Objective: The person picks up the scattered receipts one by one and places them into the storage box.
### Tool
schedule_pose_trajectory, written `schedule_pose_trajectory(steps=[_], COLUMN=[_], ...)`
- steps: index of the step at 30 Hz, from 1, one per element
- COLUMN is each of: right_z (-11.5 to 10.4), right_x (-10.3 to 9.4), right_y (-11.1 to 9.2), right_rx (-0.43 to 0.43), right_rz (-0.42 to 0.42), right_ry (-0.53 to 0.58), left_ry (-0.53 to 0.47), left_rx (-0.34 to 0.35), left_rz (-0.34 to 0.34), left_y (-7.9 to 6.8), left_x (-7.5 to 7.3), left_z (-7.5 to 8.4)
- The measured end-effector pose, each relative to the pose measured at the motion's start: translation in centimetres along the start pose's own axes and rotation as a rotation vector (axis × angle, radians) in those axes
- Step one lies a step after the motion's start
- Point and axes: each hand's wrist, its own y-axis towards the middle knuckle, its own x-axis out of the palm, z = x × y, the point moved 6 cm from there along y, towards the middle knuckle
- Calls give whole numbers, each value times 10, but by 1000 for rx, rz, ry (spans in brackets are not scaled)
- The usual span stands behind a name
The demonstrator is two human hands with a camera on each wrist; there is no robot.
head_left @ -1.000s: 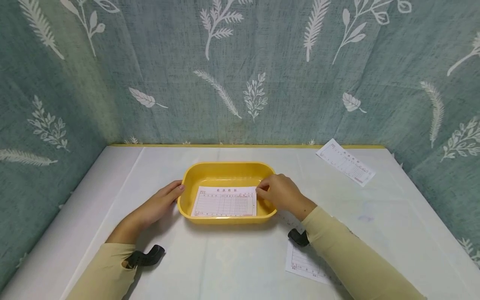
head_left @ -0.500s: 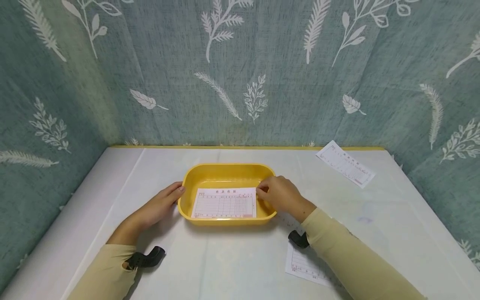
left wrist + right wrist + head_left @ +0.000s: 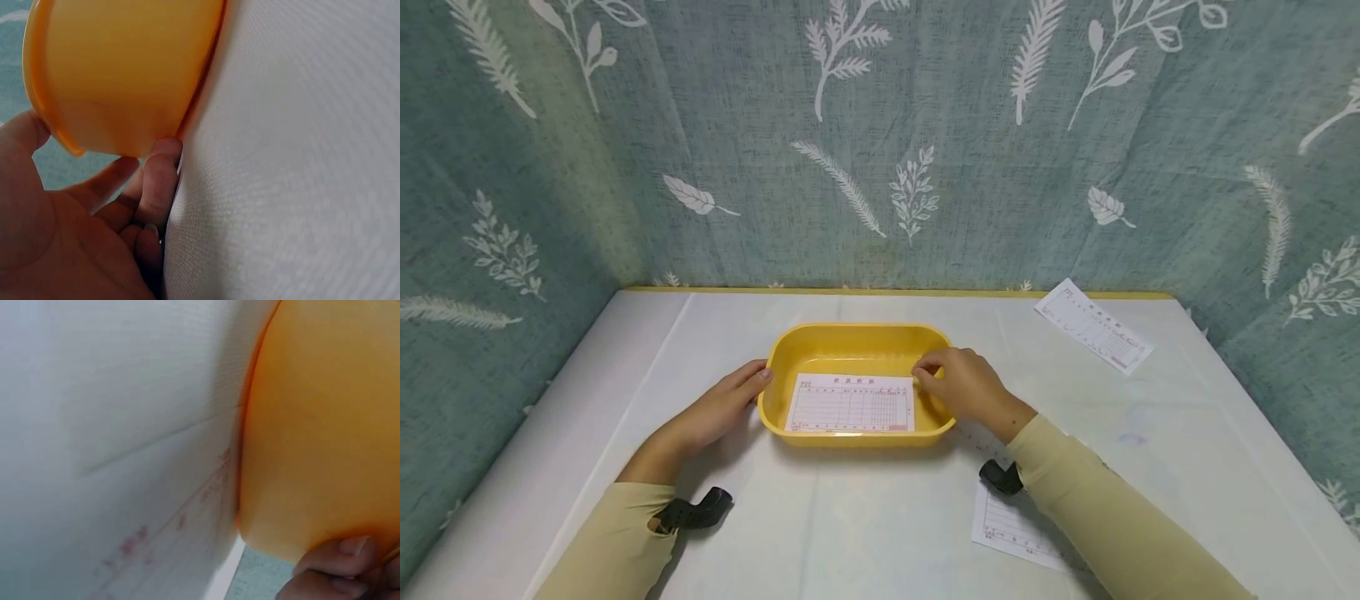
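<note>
A yellow plastic basin stands mid-table in the head view. Inside it lies a white receipt slip printed with a red grid. My left hand grips the basin's left end, thumb by the rim and fingers against the outer wall, as the left wrist view shows too. At the right end, my right hand reaches over the rim, and its thumb and forefinger pinch the slip's upper right corner. The right wrist view shows other curled fingers by the basin's outer wall; the pinch is hidden there.
Under my right forearm lies another receipt slip, partly covered. A further slip lies askew at the table's back right. Leaf-patterned green cloth hangs behind and beside the white table.
Both hands, the basin and the slips hold their places; only a slight shift of the head camera shows.
</note>
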Motion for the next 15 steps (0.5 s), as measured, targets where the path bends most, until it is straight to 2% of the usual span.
schedule_pose_trajectory(steps=[5,10,15], right_z=[0,6,22], right_x=[-8,-28,-47], right_y=[-2,-15,-33], right_rx=[-68,-132,-119], right_rz=[71,161,250], right_ry=[80,188,317], left_ry=[-1,3,6], left_rx=[-3,-2,-16], left_rz=[17,7,6], left_y=[0,0,-1], left_x=[-2,-1,0], left_z=[-1,-1,-2])
